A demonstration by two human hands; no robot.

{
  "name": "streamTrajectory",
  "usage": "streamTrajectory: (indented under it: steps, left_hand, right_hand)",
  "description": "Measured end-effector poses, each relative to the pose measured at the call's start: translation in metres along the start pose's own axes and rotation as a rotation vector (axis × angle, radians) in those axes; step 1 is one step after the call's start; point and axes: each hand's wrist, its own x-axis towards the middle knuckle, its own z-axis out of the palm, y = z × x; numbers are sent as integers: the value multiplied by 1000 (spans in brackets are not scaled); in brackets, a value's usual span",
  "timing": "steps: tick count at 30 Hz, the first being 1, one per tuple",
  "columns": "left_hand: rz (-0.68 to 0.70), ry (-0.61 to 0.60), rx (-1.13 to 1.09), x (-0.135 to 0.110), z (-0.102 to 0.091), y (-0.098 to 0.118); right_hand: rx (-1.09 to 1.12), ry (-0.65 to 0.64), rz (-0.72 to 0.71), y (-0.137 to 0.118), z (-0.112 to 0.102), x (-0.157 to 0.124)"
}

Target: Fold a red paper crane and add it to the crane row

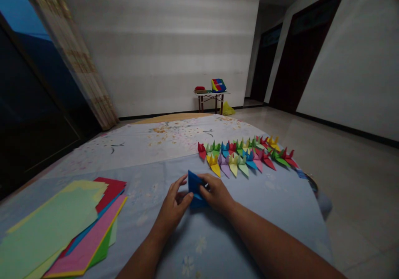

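A folded piece of blue paper (195, 184) stands partly raised off the tablecloth between my two hands. My left hand (174, 202) grips its lower left edge, thumb laid against the near face. From the other side, my right hand (216, 192) pinches the right part with thumb and fingers. The lower flap of the paper rests at or near the cloth. Just beyond my hands stand folded paper cranes (243, 162) in rows, coloured red, yellow, green, blue, purple and pink.
Stacked coloured paper sheets (52, 216) lie at the left, pale green on top. A flowered tablecloth (143, 237) covers the round table. Against the far wall, a small table (213, 94) carries a colourful box (218, 85). A yellow bag (228, 109) lies on the floor.
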Motion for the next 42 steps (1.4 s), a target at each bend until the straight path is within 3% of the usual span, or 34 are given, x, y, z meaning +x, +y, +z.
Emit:
streamTrajectory:
  steps: [4,11,16,24,34,38,42]
  left_hand:
    - [-11,9,-3,0,1,2]
    - [-47,28,-34,1,8,4]
    - [-35,-23,-36,0,10,2]
    - [-26,-73,-82,-1,4,8]
    - [-113,-274,-327,0,-11,4]
    - [-147,-215,-433,2,-6,4]
    - [-191,-126,-304,4,0,1]
  right_hand:
    - [5,24,37,-4,-2,1]
    - [67,-47,40,-10,1,0]
    - [97,-76,89,-7,3,0]
    - [26,7,91,-3,0,2]
    - [165,29,145,3,-3,3]
    - [157,30,125,1,-2,4]
    - [124,-9,94,-4,-2,3]
